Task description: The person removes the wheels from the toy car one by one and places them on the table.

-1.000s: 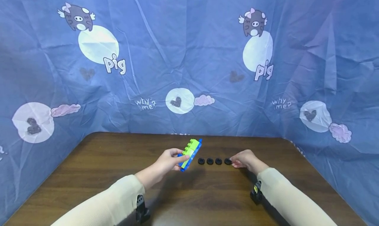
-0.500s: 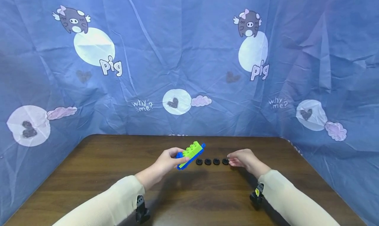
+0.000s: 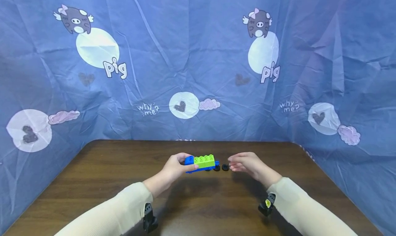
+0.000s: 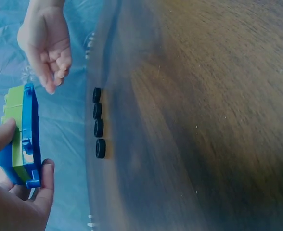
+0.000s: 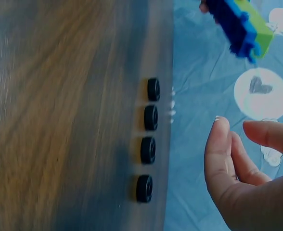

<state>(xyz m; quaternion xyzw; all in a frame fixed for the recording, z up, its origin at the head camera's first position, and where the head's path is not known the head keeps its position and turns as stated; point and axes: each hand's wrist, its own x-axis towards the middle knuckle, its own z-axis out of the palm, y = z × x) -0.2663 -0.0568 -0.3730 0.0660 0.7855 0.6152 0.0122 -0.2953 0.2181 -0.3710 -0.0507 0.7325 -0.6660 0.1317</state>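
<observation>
My left hand grips a toy building-block vehicle body by its left end, above the table. The body has a blue base with hook-like ends and light green studded bricks on top. Several small black toy wheels lie flat in a row on the table. In the head view the body covers some of them, and my right hand hides the one at the right end. That right hand hovers beside the row, fingers loosely bent, thumb and fingertips apart with nothing between them.
The brown wooden table stretches toward me, its far edge just behind the wheels. A blue printed cloth hangs around the back and sides. Dark wrist cameras sit under both sleeves.
My left hand has turned the vehicle body from a steep tilt to nearly level, its studs now up. My right hand has drawn back from the rightmost wheel, rising and shifting slightly left.
</observation>
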